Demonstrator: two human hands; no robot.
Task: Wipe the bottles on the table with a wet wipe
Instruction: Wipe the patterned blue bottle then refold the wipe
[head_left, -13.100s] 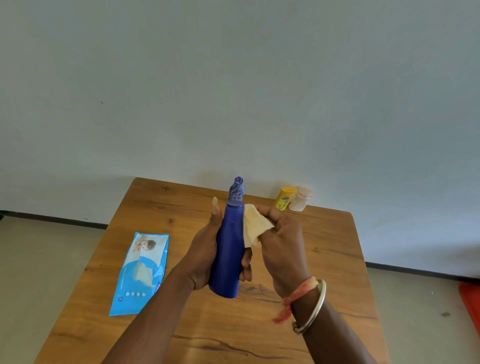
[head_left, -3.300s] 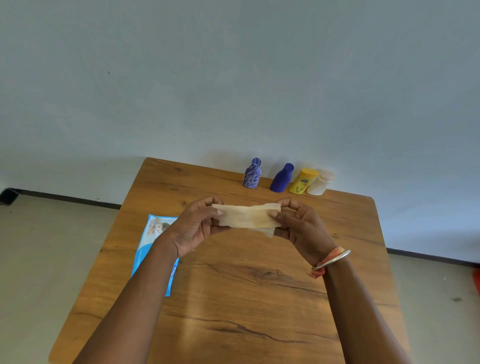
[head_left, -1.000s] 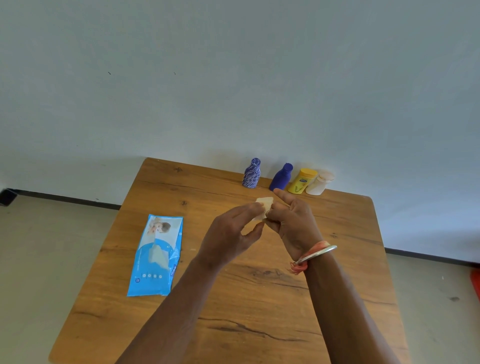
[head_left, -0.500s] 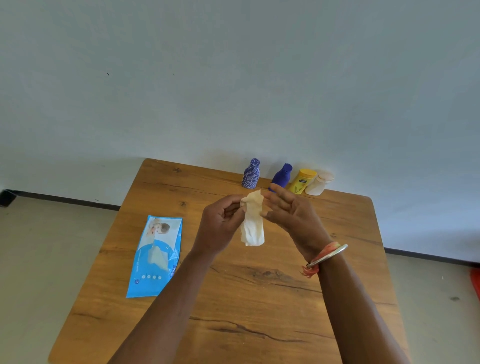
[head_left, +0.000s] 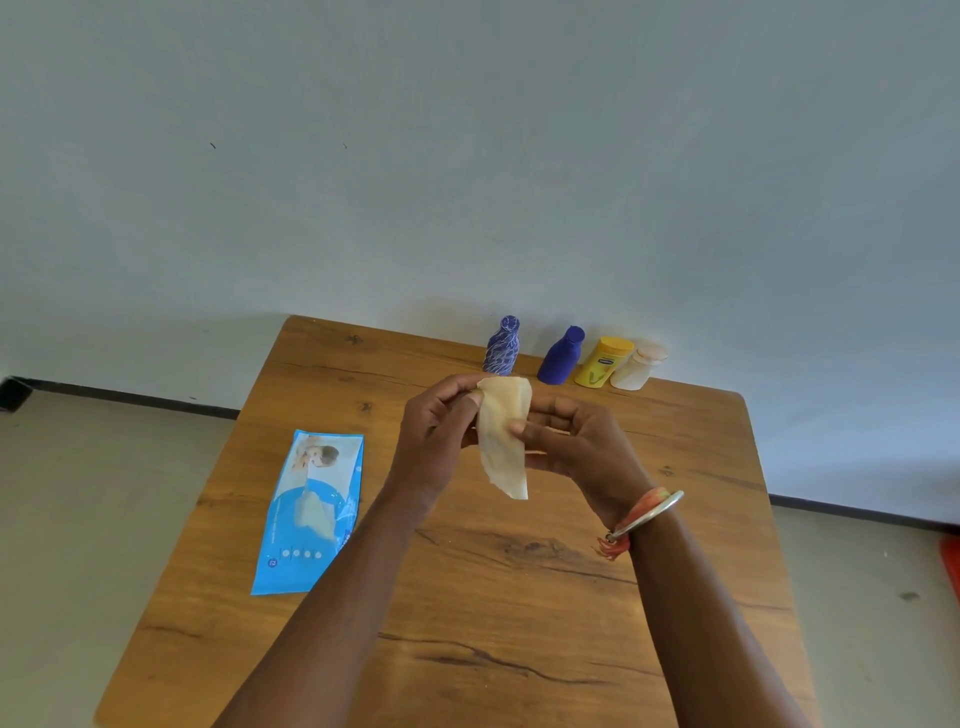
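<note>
Along the far edge of the brown wooden bench (head_left: 519, 603) four small plastic bottles (head_left: 561, 358) wait, while left hand (head_left: 436, 436) and right hand (head_left: 576, 441) each pinch a limp cream wet wipe (head_left: 504, 447) above mid-bench, probably refolding a clean face.

We see the left grip (head_left: 434, 431) and the right grip (head_left: 576, 447) bare, and both forearms (head_left: 337, 597) bare to the frame's edge; the right wrist (head_left: 623, 499) carries 2 things: 1 thin, smooth, silver-coloured metal bangle (head_left: 655, 512); 1 orange-red thread band (head_left: 638, 506) beside it, with frayed ends hanging loose.
</note>
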